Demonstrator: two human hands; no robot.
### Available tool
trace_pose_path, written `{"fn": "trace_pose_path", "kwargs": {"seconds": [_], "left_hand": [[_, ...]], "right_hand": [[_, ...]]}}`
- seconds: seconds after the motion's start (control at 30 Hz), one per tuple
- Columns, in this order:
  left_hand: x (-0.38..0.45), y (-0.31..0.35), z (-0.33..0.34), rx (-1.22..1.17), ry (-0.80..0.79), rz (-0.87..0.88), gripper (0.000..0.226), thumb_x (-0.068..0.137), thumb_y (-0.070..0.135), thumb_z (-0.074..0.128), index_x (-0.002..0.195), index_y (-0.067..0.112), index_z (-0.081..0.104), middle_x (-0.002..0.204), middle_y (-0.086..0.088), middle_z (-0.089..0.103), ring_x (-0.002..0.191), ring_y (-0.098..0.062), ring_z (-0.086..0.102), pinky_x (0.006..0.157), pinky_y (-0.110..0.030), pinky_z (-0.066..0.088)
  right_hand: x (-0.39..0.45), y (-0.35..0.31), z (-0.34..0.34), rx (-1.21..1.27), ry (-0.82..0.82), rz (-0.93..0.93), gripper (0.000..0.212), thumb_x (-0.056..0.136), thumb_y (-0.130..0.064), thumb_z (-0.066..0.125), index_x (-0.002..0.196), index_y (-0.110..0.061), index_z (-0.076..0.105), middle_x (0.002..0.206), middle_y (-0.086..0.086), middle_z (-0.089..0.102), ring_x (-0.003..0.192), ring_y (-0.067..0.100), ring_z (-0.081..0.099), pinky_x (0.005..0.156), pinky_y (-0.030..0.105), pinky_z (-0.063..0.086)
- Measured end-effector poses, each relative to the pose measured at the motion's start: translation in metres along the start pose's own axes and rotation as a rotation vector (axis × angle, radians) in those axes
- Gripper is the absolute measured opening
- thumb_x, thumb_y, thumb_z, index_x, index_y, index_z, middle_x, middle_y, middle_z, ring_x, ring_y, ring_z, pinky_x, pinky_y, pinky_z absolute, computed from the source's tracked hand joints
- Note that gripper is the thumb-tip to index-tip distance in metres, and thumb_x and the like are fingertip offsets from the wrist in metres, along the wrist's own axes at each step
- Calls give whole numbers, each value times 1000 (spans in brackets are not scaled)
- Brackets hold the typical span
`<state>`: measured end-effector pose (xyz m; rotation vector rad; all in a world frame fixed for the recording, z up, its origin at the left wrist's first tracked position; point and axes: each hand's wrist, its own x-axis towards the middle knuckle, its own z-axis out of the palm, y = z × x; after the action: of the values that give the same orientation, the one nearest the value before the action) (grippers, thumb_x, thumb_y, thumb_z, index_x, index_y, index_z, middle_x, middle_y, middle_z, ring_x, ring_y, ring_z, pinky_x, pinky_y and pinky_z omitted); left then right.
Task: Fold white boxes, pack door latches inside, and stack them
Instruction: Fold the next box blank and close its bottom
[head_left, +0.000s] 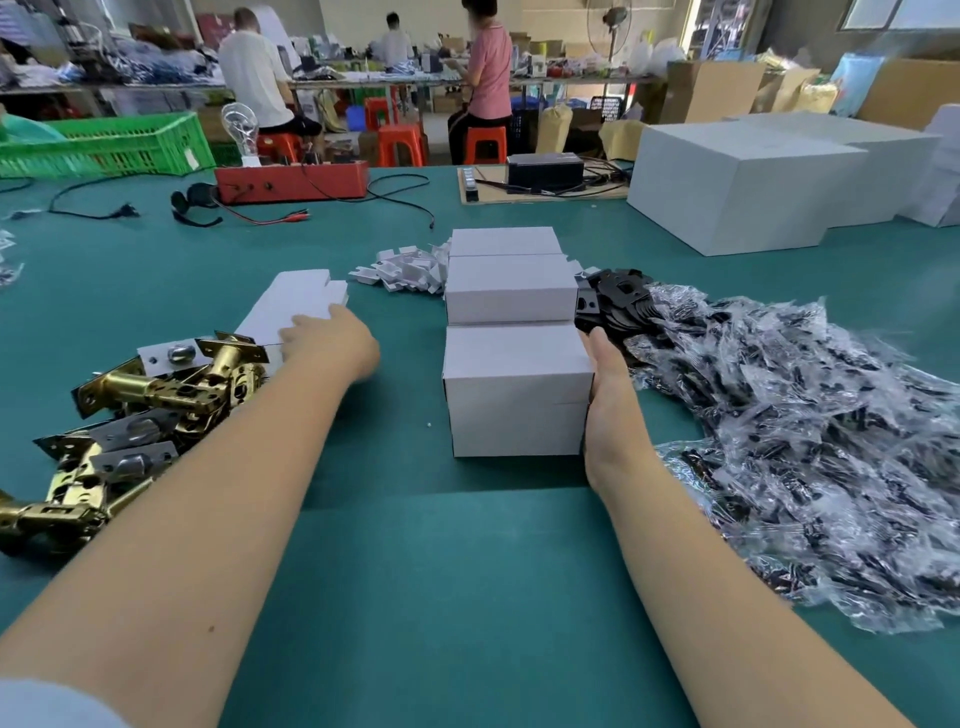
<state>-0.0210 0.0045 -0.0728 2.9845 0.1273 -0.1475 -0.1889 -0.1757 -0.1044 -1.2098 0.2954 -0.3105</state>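
Between boxes, by the look of it: one pack finished, the next blank being fetched.

Left hand out at about 10 o'clock from the near box, fingers resting on the pile of flat white blanks; whether pinching a sheet or only touching the top one, cannot tell (fingertips hidden behind the knuckles). Right hand laid flat, fingers straight, pressed against the right wall of the nearest closed white box, squaring it up rather than gripping it.

Three closed white boxes in a row running toward 12 o'clock on the green surface: the near one, a second just behind it, a third touching that. All lying single height, none stacked on another yet.

Brass door latches heaped at 9 o'clock, just beside the left forearm. Bagged black parts in clear plastic spread wide from 2 to 4 o'clock, with loose black plates at 1 o'clock, touching the second box. Small white card scraps at 11 o'clock beyond the blanks.

Next move, as a judgement: lifting a single blank off the pile without dragging its neighbours, bringing it to centre, and freeing the right hand from the box wall to help fold. After that, one latch from the 9 o'clock heap.
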Motion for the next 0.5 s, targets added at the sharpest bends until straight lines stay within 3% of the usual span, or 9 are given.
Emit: {"fn": "trace_pose_path", "kwargs": {"seconds": [0.07, 0.2, 0.3, 0.4, 0.5], "left_hand": [[6, -4, 4, 67, -10, -60, 59, 98, 21, 42, 151, 10, 18, 144, -23, 33, 132, -38, 33, 100, -45, 36], [10, -8, 5, 242, 128, 83, 44, 86, 5, 56, 129, 14, 54, 125, -8, 58, 114, -31, 55, 73, -33, 40], [10, -7, -1, 201, 200, 136, 47, 83, 0, 57, 126, 19, 55, 122, -6, 56, 109, -31, 56, 65, -32, 38], [0, 2, -8, 114, 308, 148, 20, 84, -5, 55, 100, 7, 61, 103, -12, 61, 99, -34, 59, 65, -31, 39], [-14, 8, -28, 19, 443, 202, 11, 90, 0, 54, 97, 5, 60, 95, -15, 59, 90, -36, 57, 59, -30, 36]], "right_hand": [[0, 0, 0, -1, 3, -14, 47, 98, -55, 29, 113, -33, 68, 112, -3, 71, 103, 17, 67, 79, 33, 52], [1, -1, 1, -8, 59, -34, 42, 97, -54, 34, 108, -34, 69, 105, -6, 73, 94, 12, 69, 73, 30, 51], [2, -1, 1, -15, 78, -46, 43, 97, -54, 33, 109, -32, 69, 106, -4, 72, 97, 16, 68, 74, 32, 52], [2, -3, 2, -13, 68, -51, 46, 99, -53, 30, 113, -30, 67, 111, -1, 71, 104, 20, 66, 84, 37, 53], [1, -3, 1, -1, 63, -66, 47, 99, -52, 28, 114, -29, 67, 112, 0, 71, 105, 21, 65, 88, 39, 52]]}}
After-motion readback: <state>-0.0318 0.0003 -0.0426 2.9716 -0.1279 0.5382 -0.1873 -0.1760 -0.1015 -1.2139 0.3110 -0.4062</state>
